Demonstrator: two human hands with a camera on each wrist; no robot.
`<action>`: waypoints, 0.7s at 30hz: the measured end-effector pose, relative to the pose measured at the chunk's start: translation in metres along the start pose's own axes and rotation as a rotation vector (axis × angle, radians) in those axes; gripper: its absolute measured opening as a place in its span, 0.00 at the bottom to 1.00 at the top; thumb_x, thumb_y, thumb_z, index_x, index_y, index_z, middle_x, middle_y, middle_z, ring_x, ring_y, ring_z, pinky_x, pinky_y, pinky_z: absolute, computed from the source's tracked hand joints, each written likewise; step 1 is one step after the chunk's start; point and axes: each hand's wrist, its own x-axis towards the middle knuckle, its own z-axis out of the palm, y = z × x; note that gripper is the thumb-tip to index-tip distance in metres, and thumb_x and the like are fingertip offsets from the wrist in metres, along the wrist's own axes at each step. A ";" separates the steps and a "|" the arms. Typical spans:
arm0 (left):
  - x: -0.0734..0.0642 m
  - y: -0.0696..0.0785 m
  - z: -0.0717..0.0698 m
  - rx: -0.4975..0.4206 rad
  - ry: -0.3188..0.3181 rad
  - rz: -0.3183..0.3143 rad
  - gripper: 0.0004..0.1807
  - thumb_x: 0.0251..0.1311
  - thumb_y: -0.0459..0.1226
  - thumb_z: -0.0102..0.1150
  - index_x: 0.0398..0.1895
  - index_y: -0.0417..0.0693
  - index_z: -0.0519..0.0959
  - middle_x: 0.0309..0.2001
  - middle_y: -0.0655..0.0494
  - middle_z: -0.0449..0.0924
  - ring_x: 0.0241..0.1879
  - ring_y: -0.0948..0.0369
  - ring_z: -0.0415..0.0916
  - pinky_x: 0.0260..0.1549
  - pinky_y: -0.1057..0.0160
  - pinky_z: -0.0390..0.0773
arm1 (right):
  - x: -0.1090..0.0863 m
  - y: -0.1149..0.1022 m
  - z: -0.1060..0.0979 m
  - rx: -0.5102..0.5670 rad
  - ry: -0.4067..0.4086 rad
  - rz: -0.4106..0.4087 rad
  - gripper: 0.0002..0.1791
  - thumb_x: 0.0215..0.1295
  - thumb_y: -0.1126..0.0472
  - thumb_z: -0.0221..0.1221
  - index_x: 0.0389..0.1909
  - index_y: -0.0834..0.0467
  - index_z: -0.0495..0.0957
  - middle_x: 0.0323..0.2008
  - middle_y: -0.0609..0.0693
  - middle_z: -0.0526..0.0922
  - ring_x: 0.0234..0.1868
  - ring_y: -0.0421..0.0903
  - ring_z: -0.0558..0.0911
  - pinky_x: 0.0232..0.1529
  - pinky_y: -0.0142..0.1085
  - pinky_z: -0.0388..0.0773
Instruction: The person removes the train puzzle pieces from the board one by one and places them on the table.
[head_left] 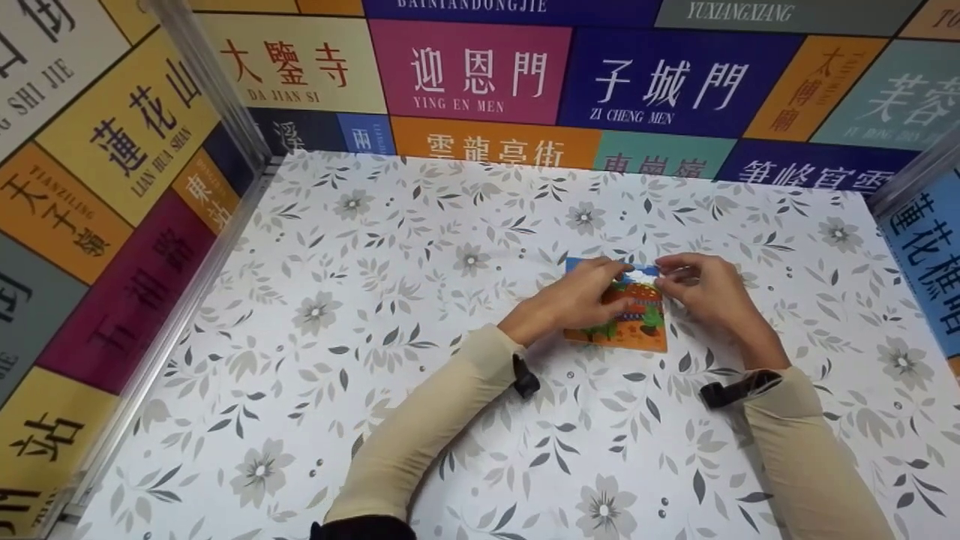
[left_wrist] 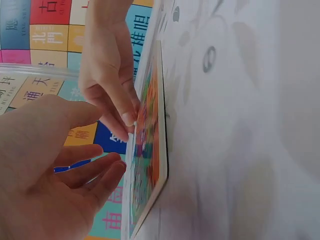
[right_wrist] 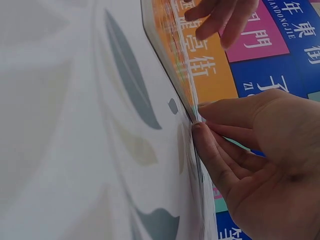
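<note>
A thin, flat picture board (head_left: 634,340) lies on the patterned tabletop, printed with an orange ground, green plants, a red shape and blue sky. My left hand (head_left: 570,296) reaches across its upper left part and hides some of the print. In the left wrist view the fingers of that hand (left_wrist: 55,165) are loosely bent, tips close to the printed face, gripping nothing. At the board's upper right corner, my right hand (head_left: 709,292) pinches the edge. Thumb and index finger of this hand (right_wrist: 270,145) meet at the corner of the board (right_wrist: 172,55) in the right wrist view.
The table (head_left: 420,420) has a white covering with grey flowers and leaves. Upright panels with coloured blocks of lettering (head_left: 472,71) stand along its back and sides. A clear strip (head_left: 180,330) runs along the left edge. Black wrist straps (head_left: 739,390) sit over beige sleeves.
</note>
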 end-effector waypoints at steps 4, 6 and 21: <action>0.009 0.004 0.005 0.021 -0.024 -0.043 0.33 0.80 0.50 0.57 0.81 0.46 0.68 0.73 0.47 0.74 0.69 0.56 0.75 0.71 0.61 0.75 | 0.000 0.001 0.001 0.001 -0.007 -0.007 0.23 0.74 0.58 0.69 0.66 0.59 0.83 0.53 0.64 0.90 0.55 0.62 0.89 0.41 0.16 0.76; 0.013 0.005 0.008 0.027 -0.040 -0.081 0.34 0.80 0.52 0.56 0.82 0.48 0.67 0.74 0.49 0.72 0.70 0.57 0.73 0.71 0.62 0.74 | 0.000 0.001 0.001 0.004 -0.008 -0.014 0.22 0.74 0.59 0.69 0.66 0.59 0.83 0.53 0.64 0.90 0.55 0.62 0.89 0.41 0.16 0.76; 0.031 0.005 0.014 0.045 -0.017 -0.159 0.25 0.78 0.47 0.61 0.70 0.44 0.78 0.65 0.50 0.76 0.54 0.59 0.75 0.60 0.62 0.78 | -0.001 0.003 0.001 0.041 -0.017 -0.045 0.22 0.75 0.64 0.67 0.67 0.61 0.82 0.54 0.64 0.89 0.54 0.60 0.90 0.43 0.15 0.78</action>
